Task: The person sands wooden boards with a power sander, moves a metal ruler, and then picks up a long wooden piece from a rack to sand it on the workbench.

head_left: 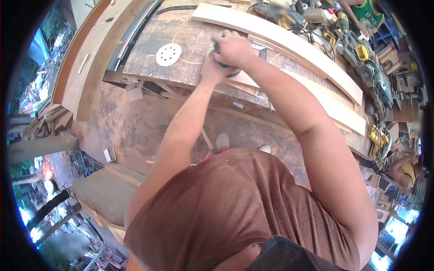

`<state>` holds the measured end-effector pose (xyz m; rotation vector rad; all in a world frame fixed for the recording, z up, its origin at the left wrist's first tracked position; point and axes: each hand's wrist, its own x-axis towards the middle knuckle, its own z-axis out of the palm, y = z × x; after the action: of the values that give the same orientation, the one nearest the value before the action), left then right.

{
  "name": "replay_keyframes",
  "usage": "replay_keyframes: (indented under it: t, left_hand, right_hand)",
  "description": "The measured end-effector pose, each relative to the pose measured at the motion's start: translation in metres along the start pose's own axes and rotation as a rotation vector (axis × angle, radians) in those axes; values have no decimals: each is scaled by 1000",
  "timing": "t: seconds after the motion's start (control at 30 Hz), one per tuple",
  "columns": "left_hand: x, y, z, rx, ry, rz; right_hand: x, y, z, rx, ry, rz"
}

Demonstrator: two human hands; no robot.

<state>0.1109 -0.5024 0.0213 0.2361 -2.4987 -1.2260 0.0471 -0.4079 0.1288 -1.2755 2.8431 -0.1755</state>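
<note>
Both my hands are together at the workbench [140, 58], closed around a dark teal power tool that looks like an orbital sander [223, 65]. My right hand [235, 49] wraps over its top. My left hand [213, 70] grips it from the near left side, its fingers partly hidden. Most of the tool is covered by my hands; a dark base edge shows at the right, over a pale wooden board [244, 80]. To the left lies a round white sanding disc [168, 54] with several holes.
A long curved-edged plank [271, 31] and another pale board [334, 104] lie along the bench. Power tools and cords [294, 18] crowd its far right side. A wooden panel [86, 58] stands at left. Other people [364, 16] are at the right edge.
</note>
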Motion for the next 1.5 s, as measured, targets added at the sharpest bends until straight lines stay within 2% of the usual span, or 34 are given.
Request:
replay_keyframes:
  t: [0.13,0.17,0.23,0.3,0.33,0.37,0.4,0.43,0.47,0.57,0.63,0.7,0.73,0.8,0.93,1.0,1.07,1.13,1.17,1.33,1.4,1.47,1.5]
  left_hand:
    - [1,-36,-21,22,10,-66]
    - [-3,-50,-16,15,-11,-53]
    - [-4,-76,-3,-16,117,89]
    - [-7,-73,7,194,-83,-87]
    - [-5,-65,13,121,-220,-52]
    - [-11,-52,26,223,-131,22]
    - [-7,-57,44,41,46,264]
    - [-13,-24,41,-23,-163,117]
    - [-17,-11,55,-51,-103,124]
    - [-22,6,106,-121,-134,182]
    - [-26,28,138,-259,-218,173]
    - [-28,54,171,-213,-308,215]
    - [-32,70,188,-241,-315,255]
    - [-43,96,216,-271,-324,160]
    - [-51,150,274,-353,-351,250]
    - [-58,183,296,-393,-435,254]
    - [-62,212,323,-392,-428,243]
    - [-63,235,350,-379,-531,314]
    - [-64,247,362,-411,-595,274]
    - [-71,304,408,-373,-684,282]
    - [-71,313,421,-384,-708,255]
    - [-68,317,435,-171,-702,301]
    - [-70,317,439,-171,-705,300]
  right_hand:
    - [30,-27,14,19,14,-15]
    - [26,-32,8,62,-29,-8]
    - [15,-36,3,105,-70,-13]
    - [1,-24,2,96,-100,-12]
    - [-5,-14,-1,88,-127,10]
    - [-15,-4,-5,85,-150,22]
    - [-14,12,17,92,-84,75]
    - [-23,26,25,88,-56,93]
    - [-45,37,13,94,-16,121]
    - [-97,71,3,146,84,173]
    - [-126,98,1,116,108,212]
    - [-150,133,13,92,157,230]
    - [-168,148,7,56,175,258]
    - [-200,170,-3,94,147,302]
    - [-256,226,-11,47,204,342]
    - [-285,252,-17,84,236,382]
    - [-311,280,-21,72,279,386]
    - [-335,306,-24,76,275,410]
    - [-346,319,-25,86,268,442]
    - [-386,373,-34,71,225,543]
    - [-398,385,-41,88,198,594]
    - [-411,401,-38,24,207,633]
    - [-420,409,-37,25,205,635]
